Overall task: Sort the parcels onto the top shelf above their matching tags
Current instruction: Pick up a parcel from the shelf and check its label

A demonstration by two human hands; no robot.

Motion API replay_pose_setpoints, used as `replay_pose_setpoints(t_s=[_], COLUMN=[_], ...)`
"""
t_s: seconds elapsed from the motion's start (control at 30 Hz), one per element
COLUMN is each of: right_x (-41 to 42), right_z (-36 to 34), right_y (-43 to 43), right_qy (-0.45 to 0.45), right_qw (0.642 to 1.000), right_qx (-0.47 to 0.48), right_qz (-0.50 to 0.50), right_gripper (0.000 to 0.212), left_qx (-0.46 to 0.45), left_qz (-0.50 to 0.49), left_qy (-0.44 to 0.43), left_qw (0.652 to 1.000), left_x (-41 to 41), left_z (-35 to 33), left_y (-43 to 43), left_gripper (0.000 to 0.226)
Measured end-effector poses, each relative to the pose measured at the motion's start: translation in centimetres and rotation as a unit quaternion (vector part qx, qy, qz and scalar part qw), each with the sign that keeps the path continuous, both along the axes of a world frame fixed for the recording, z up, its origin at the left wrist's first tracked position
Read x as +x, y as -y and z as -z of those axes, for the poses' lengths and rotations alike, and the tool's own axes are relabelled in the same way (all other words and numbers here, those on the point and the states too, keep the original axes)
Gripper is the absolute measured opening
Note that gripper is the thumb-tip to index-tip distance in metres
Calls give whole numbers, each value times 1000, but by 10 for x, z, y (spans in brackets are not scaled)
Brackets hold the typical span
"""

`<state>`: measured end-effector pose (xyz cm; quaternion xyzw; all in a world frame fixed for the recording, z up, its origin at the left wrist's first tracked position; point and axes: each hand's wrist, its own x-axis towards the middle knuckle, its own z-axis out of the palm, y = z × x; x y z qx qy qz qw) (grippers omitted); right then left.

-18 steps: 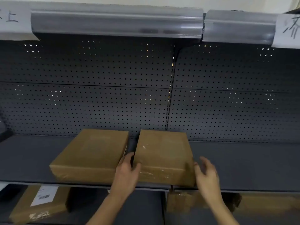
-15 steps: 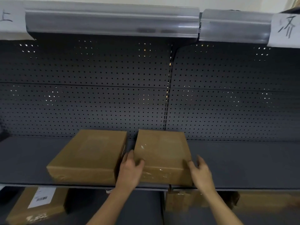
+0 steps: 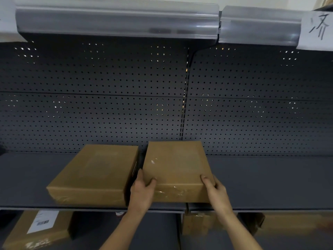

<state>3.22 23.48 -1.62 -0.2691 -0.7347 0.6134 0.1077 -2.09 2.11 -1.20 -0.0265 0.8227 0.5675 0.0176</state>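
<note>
Both hands, left (image 3: 142, 191) and right (image 3: 217, 191), clasp the right parcel's (image 3: 175, 166) near corners on the shelf (image 3: 270, 179), its long axis running near-to-far beside the left parcel (image 3: 95, 174).

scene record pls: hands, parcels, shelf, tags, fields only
left hand: grips near left corner of right parcel
right hand: grips near right corner of the same parcel
right parcel: plain brown box, flat on middle shelf, taped front
left parcel: brown box beside it, narrow gap between, untouched
middle shelf: dark grey, right part bare
lower parcel: shelf below, white barcode label
tag: white paper, handwritten, top shelf edge, right
</note>
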Motion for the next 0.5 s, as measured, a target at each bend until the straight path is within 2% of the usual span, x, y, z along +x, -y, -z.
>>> replay_pose_setpoints(t_s=[0.17,0.27,0.3,0.37,0.43,0.5], right_x=[7,7,7,7,7,9], right_z=[-31,-46,-50,-57,-60,-65], right_y=[6,8,9,10,11,14], right_qy=[-99,-133,-136,-145,-152,-156], right_qw=[994,990,990,988,987,986], right_qx=[-34,-19,-15,-9,-1,1], right_qz=[29,41,43,49,52,54], right_gripper=[62,63,64,64,64,63], left_qx=[-16,-140,-206,-331,-400,-434], left_qz=[29,51,48,59,98,132], left_qy=[-47,-105,-152,-259,-318,-343], left_qw=[998,983,965,905,854,822], left_x=[5,14,19,26,30,32], left_z=[1,5,4,-1,-5,-6], left_y=[9,14,14,11,2,-11], left_gripper=[72,77,77,77,79,86])
